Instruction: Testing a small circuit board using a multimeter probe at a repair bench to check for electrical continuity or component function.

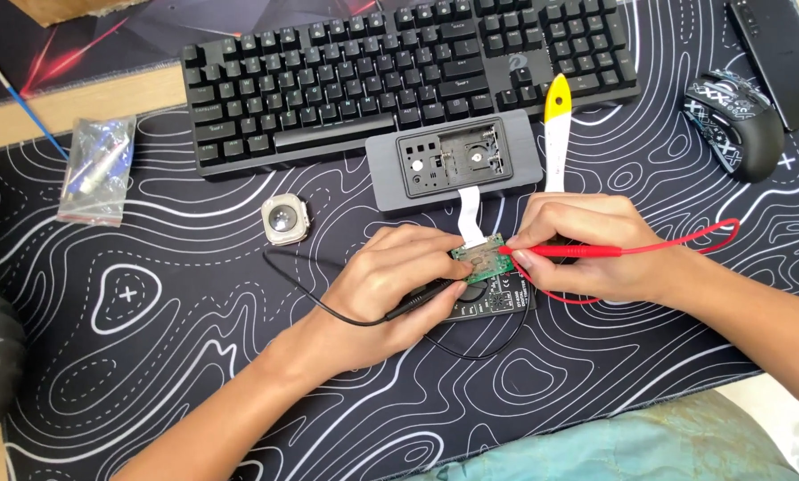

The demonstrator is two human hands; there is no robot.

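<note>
The small green circuit board point(481, 261) lies between my hands, left hand point(390, 289) pinching the black probe point(422, 300), right hand point(586, 245) pinching the red probe point(564, 252), tips converging on it.

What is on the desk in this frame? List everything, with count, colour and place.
keyboard: 1, black, top centre
mouse: 1, black with white pattern, top right
desk mat: 1, black with white lines, under everything
grey case: 1, opened, below the keyboard
white ribbon cable: 1, from the case to the board
green circuit board: 1, centre, between the hands
pry tool: 1, white and yellow, right of the case
watch body: 1, silver, left of the case
plastic bag: 1, clear, left
paintbrush: 1, blue handle, far left
left hand: holds black probe
right hand: holds red probe
</note>
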